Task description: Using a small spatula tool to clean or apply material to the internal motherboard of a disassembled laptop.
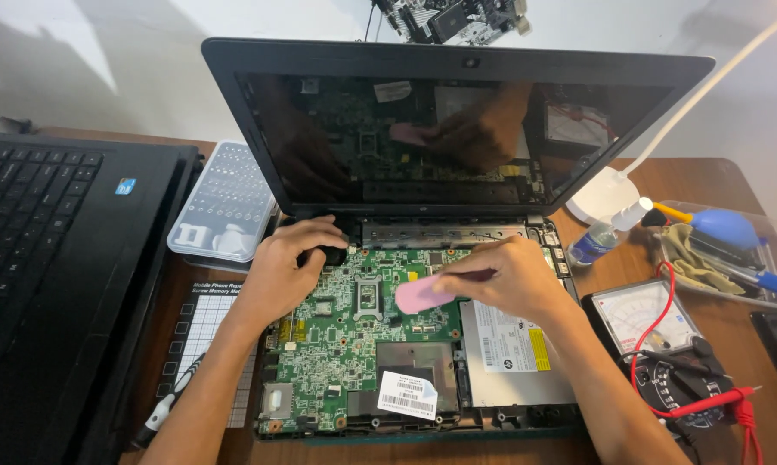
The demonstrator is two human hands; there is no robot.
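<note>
The laptop's cover is already off. My right hand (510, 277) rubs a pink eraser (421, 295) on the green board (337, 362); my left hand (287, 269) presses the far-left corner, holding nothing. Most board remains.

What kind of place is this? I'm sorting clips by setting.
Probably an electronics repair bench: an opened laptop with its green circuit board bare, an analog multimeter with red leads, and a clear case of screwdriver bits on a wooden table.

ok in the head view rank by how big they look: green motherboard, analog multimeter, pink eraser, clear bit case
1. green motherboard
2. analog multimeter and clear bit case: look alike, unranked
3. pink eraser, held by the right hand
</note>
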